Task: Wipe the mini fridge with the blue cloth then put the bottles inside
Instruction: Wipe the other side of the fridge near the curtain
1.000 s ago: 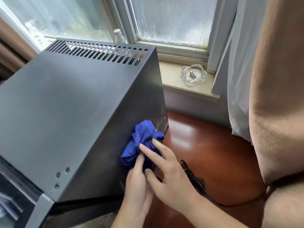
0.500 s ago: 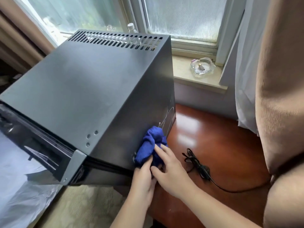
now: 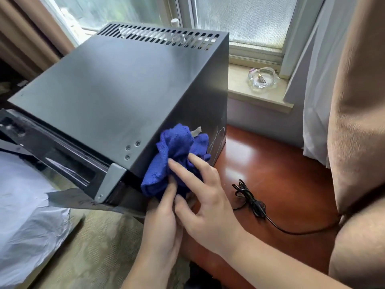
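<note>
The dark grey mini fridge (image 3: pixel 116 90) stands on a red-brown wooden surface, its vented top toward the window. A crumpled blue cloth (image 3: pixel 175 155) is pressed against the fridge's right side, close to the front top corner. My left hand (image 3: pixel 164 228) holds the cloth from below. My right hand (image 3: pixel 208 197) presses on it with fingers spread. A white bottle cap (image 3: pixel 174 21) shows behind the fridge at the window; the rest of the bottle is hidden.
A black power cord (image 3: pixel 252 201) lies coiled on the wooden surface (image 3: pixel 270 163) right of my hands. A glass ashtray (image 3: pixel 261 80) sits on the windowsill. Tan and white curtains (image 3: pixel 354 101) hang at the right. White plastic sheeting (image 3: pixel 25 205) lies lower left.
The cloth and both hands have slid up and forward along the fridge's right side, from near its lower rear toward the front top corner. The view has shifted right.
</note>
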Motion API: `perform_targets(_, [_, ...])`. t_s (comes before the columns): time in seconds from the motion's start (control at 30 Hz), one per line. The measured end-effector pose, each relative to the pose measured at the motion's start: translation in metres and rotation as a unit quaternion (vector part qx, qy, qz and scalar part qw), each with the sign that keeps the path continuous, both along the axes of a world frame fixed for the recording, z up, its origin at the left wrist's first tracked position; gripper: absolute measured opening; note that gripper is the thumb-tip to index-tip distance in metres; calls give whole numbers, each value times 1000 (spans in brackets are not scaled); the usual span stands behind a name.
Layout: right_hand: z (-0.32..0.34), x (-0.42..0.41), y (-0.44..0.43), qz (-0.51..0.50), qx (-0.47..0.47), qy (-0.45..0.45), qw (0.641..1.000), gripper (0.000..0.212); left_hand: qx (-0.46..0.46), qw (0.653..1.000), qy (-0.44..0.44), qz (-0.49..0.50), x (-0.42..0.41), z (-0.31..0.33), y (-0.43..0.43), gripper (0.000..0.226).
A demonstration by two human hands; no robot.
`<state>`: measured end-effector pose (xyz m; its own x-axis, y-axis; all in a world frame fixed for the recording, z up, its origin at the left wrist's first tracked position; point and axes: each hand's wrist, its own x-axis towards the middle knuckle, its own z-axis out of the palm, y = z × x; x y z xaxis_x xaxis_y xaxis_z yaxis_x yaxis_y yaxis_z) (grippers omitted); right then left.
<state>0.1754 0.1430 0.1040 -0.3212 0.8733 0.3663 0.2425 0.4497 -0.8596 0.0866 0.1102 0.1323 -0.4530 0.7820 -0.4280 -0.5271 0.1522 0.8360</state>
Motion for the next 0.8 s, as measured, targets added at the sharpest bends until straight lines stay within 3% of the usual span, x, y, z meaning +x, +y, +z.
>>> perform_targets(0.13, [-49, -1, -10, 25, -101, -70, 992, 66, -83, 997, -4, 1, 2, -40, -9, 40])
perform_targets(0.23, [-83, 2, -26, 79, -220, -110, 966, 69, -213, 972, 93, -24, -4, -79, -24, 23])
perform_targets(0.37, [-94, 1, -40, 111, -271, -115, 949, 65, -299, 949, 100, -35, -14, -99, -51, 45])
perform_targets(0.47, [-70, -3, -43, 77, -218, -85, 969, 59, -241, 967, 82, -30, -11, -62, -59, 38])
perform_targets(0.67, [4, -15, -45, 65, -18, 27, 997, 66, -143, 974, 173, 23, -17, 4, -62, 23])
perform_targets(0.8, [-21, -15, -40, 65, -42, 15, 997, 61, -129, 975, 180, 23, -19, -21, -55, 21])
